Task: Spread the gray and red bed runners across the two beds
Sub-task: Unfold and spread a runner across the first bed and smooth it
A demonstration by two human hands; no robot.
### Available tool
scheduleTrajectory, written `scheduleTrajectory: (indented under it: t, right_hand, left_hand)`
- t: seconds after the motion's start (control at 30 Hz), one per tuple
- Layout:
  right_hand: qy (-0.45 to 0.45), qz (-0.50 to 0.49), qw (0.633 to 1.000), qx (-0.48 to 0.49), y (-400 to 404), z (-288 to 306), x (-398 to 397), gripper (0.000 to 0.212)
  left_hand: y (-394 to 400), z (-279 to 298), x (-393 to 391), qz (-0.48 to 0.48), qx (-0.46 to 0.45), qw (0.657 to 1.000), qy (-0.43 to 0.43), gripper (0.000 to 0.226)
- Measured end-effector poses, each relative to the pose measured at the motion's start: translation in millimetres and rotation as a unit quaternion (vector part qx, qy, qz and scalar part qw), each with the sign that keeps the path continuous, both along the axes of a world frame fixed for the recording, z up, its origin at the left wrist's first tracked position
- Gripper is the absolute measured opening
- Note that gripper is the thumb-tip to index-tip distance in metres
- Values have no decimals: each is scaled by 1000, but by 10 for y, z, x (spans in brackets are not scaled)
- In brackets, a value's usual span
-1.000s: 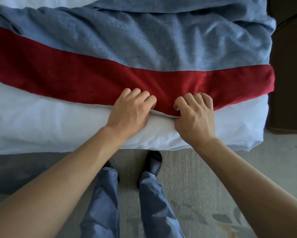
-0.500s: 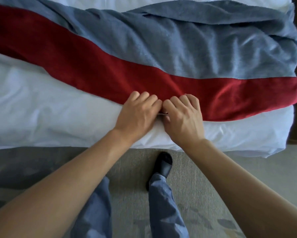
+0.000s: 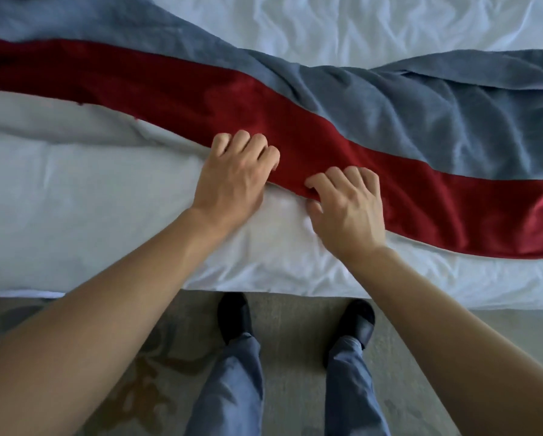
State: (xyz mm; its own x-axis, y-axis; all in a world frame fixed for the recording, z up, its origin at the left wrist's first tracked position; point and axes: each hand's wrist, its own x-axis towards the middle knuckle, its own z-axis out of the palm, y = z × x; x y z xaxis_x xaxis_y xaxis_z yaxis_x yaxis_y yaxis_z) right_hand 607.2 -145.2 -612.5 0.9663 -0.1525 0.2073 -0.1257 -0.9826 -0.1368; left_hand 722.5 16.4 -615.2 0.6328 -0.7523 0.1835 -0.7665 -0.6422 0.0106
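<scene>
We are standing at the foot of a white bed, looking down at both hands. Our left hand and right hand are curling their fingers over the near red edge of the gray and red bed runner, pinching it side by side. The runner is lying directly ahead of us, its long axis running left to right, wavy and bunching at the right. Neither hand is nearer; the left is sitting slightly farther forward.
</scene>
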Motion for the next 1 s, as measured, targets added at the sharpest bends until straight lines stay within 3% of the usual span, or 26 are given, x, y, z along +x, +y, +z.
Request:
scheduleTrajectory:
  t: [0.37, 0.7, 0.87, 1.0]
  right_hand:
    - [24, -74, 996, -30, -95, -35, -124, 13]
    - [-10, 24, 999, 18, 428, -74, 470, 7]
    - [11, 33, 999, 19, 361, -34, 384, 4]
    - [39, 38, 997, 46, 779, -32, 659, 26]
  left_hand:
    - [580, -72, 340, 38, -58, 998, 9, 15]
    - [779, -49, 293, 32, -25, 999, 10, 9]
    - [1028, 13, 492, 98, 17, 995, 15, 11]
    - [1096, -35, 433, 76, -3, 997, 27, 13]
